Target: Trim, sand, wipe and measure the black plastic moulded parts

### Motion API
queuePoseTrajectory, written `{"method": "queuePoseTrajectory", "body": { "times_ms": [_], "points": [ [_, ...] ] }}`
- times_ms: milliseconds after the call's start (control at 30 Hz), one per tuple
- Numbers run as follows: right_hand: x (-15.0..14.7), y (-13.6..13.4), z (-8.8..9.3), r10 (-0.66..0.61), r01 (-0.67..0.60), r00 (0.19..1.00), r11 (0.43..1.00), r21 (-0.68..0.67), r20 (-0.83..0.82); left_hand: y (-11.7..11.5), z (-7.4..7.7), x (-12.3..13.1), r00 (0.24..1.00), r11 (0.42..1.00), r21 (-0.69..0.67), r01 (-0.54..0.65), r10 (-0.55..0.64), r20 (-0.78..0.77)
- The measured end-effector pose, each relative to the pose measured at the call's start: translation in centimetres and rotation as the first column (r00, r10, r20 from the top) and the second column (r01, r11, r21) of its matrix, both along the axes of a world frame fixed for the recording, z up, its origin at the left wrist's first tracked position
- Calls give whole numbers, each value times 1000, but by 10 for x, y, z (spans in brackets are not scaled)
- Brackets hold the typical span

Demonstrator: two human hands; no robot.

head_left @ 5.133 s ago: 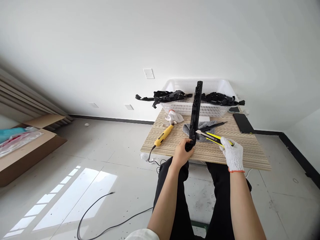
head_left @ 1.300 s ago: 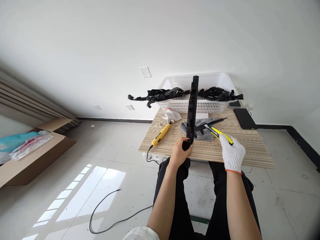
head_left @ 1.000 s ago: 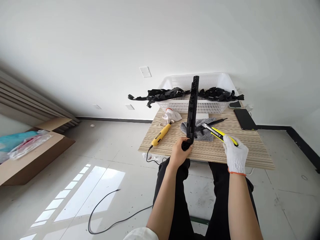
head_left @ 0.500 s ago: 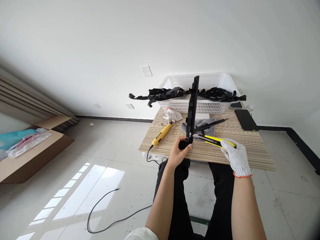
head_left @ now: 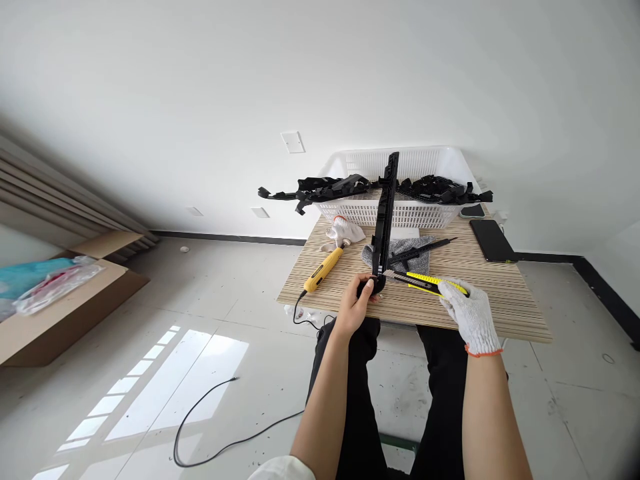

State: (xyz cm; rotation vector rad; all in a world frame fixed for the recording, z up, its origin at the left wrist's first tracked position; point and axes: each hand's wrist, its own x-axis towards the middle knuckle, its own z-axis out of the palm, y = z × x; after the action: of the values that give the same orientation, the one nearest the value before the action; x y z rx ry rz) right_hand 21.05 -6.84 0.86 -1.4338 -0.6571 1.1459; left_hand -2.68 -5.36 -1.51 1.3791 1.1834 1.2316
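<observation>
My bare left hand [head_left: 356, 301] grips the near end of a long black plastic part [head_left: 384, 220], which points away from me over the table. My right hand [head_left: 469, 308], in a white knitted glove, is closed around a yellow and black utility knife [head_left: 430, 283]. The knife's blade is out, and its tip meets or nearly meets the part's right edge beside my left hand; contact is too small to tell. Behind the part lies a grey cloth [head_left: 423, 261] with a thin black tool [head_left: 420, 252] on it.
A white plastic basket [head_left: 425, 215] heaped with black plastic parts [head_left: 335, 189] stands at the back. On the table [head_left: 500, 300] lie a yellow corded tool [head_left: 324, 269], a white glove [head_left: 347, 230] and a black phone-like slab [head_left: 493, 240]. A black cable [head_left: 240, 441] trails on the floor.
My left thumb has shifted up and left onto the near end of the black part. The knife and my right hand have moved slightly left.
</observation>
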Motion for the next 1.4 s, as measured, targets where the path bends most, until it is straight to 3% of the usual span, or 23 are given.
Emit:
{"method": "queuePoseTrajectory", "body": {
  "times_ms": [367,600,833,1067,1400],
  "points": [
    [1,1,-4,-11,11,1000,1000,-17,-18,1,-4,0,996,1000,-14,5,-4,85],
    [1,0,-2,10,-10,1000,1000,-13,3,0,0,0,1000,999,-39,25,-25,13],
    [2,-2,-4,156,-159,982,987,20,111,-2,0,1,998,999,-26,29,-28,55],
    [0,-3,0,300,-295,936,954,-53,185,-1,-1,1,999,999,-15,30,-30,31],
    [-20,-7,1,318,-304,937,946,111,-144,-1,-1,1,999,999,20,25,-26,47]
  ]
}}
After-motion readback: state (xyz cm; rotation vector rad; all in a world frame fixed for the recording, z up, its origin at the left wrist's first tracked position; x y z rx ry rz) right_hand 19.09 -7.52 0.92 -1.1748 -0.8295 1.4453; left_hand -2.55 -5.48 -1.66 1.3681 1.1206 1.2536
